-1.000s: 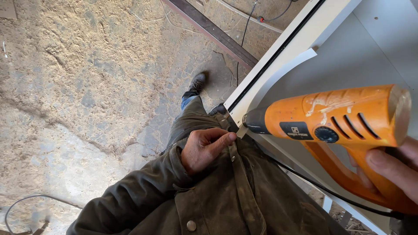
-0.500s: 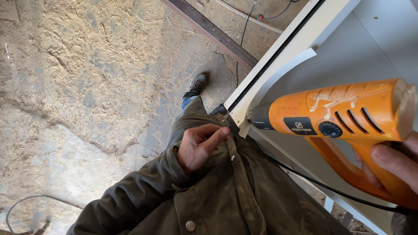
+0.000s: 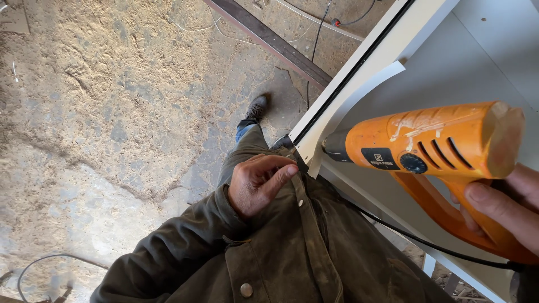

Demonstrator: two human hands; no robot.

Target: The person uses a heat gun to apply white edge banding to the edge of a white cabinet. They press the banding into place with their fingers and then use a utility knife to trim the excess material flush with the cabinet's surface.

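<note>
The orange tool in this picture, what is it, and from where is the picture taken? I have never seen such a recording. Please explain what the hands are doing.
The picture comes from a camera worn on a person's head, looking down along their own body. You see their dark olive jacket, one leg and a shoe on a rough dusty floor.

The right hand holds an orange heat gun by its handle. A black cord runs from it. Its metal nozzle points at the corner of a white panel, where a thin white edge strip curls away from the panel's edge.

The left hand holds no tool; its fingertips pinch at the lower end of that strip, just beside the nozzle.

On the floor lie a dark metal bar and some thin cables.
</note>
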